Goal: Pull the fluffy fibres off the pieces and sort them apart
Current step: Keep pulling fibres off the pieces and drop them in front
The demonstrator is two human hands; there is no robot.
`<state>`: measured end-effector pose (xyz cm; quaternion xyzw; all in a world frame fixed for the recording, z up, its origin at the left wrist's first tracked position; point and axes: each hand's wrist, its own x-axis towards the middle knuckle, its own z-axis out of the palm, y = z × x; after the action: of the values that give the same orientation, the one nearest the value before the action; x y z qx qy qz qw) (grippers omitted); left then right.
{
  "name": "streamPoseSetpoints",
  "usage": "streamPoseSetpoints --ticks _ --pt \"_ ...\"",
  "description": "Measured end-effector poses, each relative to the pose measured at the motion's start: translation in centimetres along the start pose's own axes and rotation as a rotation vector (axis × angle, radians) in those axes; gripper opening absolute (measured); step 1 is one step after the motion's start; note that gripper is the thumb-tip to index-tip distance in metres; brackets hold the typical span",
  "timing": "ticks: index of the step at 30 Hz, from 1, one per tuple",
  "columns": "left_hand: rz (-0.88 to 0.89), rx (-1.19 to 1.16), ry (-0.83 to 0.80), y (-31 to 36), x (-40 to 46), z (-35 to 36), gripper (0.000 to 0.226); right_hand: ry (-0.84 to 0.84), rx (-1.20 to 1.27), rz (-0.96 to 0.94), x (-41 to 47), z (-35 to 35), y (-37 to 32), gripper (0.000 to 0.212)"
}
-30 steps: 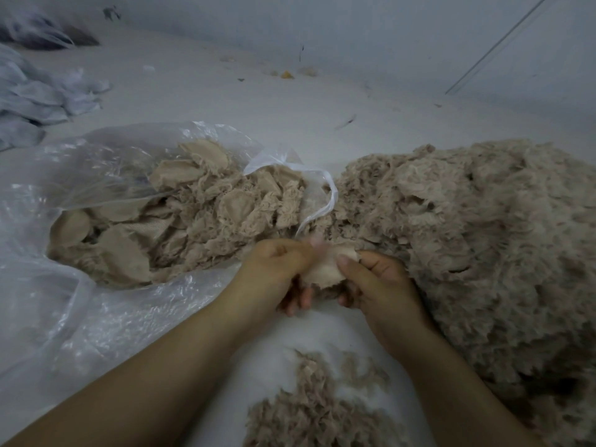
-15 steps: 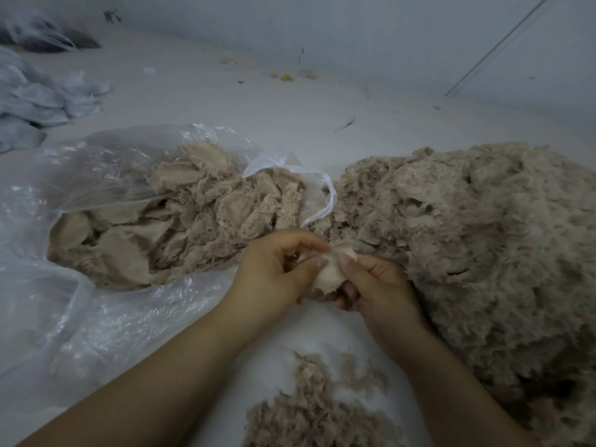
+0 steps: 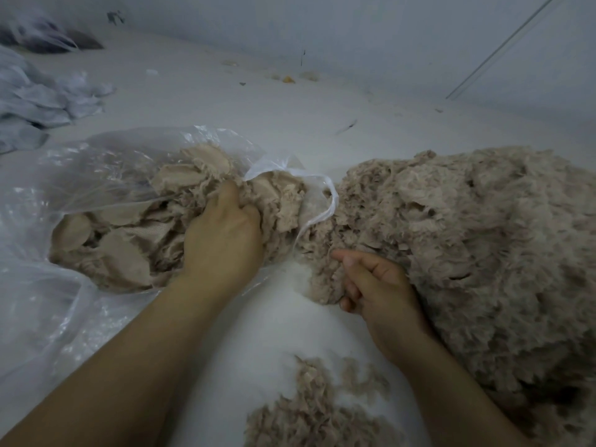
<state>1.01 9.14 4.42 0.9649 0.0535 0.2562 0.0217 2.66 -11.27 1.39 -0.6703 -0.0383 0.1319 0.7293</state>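
A clear plastic bag (image 3: pixel 58 317) lies open on the left, holding flat beige pieces (image 3: pixel 129 262) with frayed edges. My left hand (image 3: pixel 222 233) reaches palm down into the bag's mouth, its fingers curled and buried among the pieces, so what they grip is hidden. A large heap of fluffy beige fibres (image 3: pixel 483 253) fills the right side. My right hand (image 3: pixel 377 285) rests at the heap's near left edge with its fingers closed around a tuft of fibre (image 3: pixel 325 282). A smaller patch of loose fibres (image 3: pixel 316 411) lies between my forearms.
The work happens on a white surface (image 3: pixel 274 333). The bag's white handle loop (image 3: pixel 325 204) hangs between the bag and the heap. Crumpled grey cloths (image 3: pixel 42 101) lie at the far left. A pale wall (image 3: pixel 354 27) closes the back, with small scraps along its foot.
Both hands were together holding one beige piece in the middle. They have parted: the left hand moved up and left into the bag, and the right hand stayed by the heap with fibres.
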Motion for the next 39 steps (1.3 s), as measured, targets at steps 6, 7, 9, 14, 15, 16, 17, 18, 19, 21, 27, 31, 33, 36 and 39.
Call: streamPoseSetpoints --ticks 6,7,9,14,15,16,17,18,19,21,27,31,33,36,39 --pt "0.199 -0.165 0.113 3.4 -1.9 -0.8 0.017 0.001 0.069 0.022 0.0 0.2 -0.4 0.024" --pt "0.24 -0.207 0.017 4.2 -2.4 -0.5 0.024 -0.004 0.077 0.026 0.0 0.2 -0.4 0.024" --pt "0.217 -0.291 -0.215 5.2 -3.0 0.3 0.03 -0.01 0.08 0.029 0.0 0.1 -0.4 0.024" --pt "0.134 -0.689 -0.319 5.2 -3.1 1.3 0.012 -0.047 -0.024 -0.003 -0.1 -0.1 -0.3 0.026" --pt "0.105 -0.781 -0.337 5.2 -3.0 1.2 0.014 -0.053 -0.035 0.0 -0.1 -0.2 -0.3 0.026" --pt "0.077 -0.864 -0.363 5.2 -3.0 1.1 0.016 -0.058 -0.041 0.008 0.0 -0.2 -0.3 0.026" --pt "0.058 -0.945 -0.379 5.2 -3.1 0.9 0.017 -0.057 -0.043 0.017 0.0 -0.3 -0.2 0.026" --pt "0.046 -1.028 -0.382 5.2 -3.2 0.6 0.017 -0.051 -0.044 0.026 0.1 -0.3 -0.2 0.026" --pt "0.037 -1.121 -0.371 5.1 -3.2 0.3 0.017 -0.044 -0.048 0.032 0.1 -0.3 -0.2 0.026" --pt "0.017 -1.312 -0.314 5.0 -3.2 -0.2 0.018 -0.04 -0.066 0.036 0.2 -0.3 -0.1 0.026" --pt "-0.116 -1.57 -0.291 4.9 -3.7 -0.4 0.025 -0.128 -0.141 -0.005 0.0 -0.2 -0.5 0.033" --pt "-0.215 -1.48 -0.348 5.2 -3.8 0.4 0.024 -0.054 -0.072 -0.04 -0.2 -0.1 -0.4 0.017" --pt "-0.193 -1.466 -0.355 5.4 -3.7 0.5 0.023 -0.114 -0.07 -0.104 -0.4 -0.2 -0.4 0.018" --pt "-0.125 -1.432 -0.327 5.7 -3.7 0.5 0.024 -0.237 -0.153 -0.119 -0.6 -0.2 -0.3 0.038" --pt "-0.108 -1.391 -0.215 5.7 -3.7 0.3 0.026 -0.191 -0.2 -0.062 -0.3 -0.2 -0.1 0.054"
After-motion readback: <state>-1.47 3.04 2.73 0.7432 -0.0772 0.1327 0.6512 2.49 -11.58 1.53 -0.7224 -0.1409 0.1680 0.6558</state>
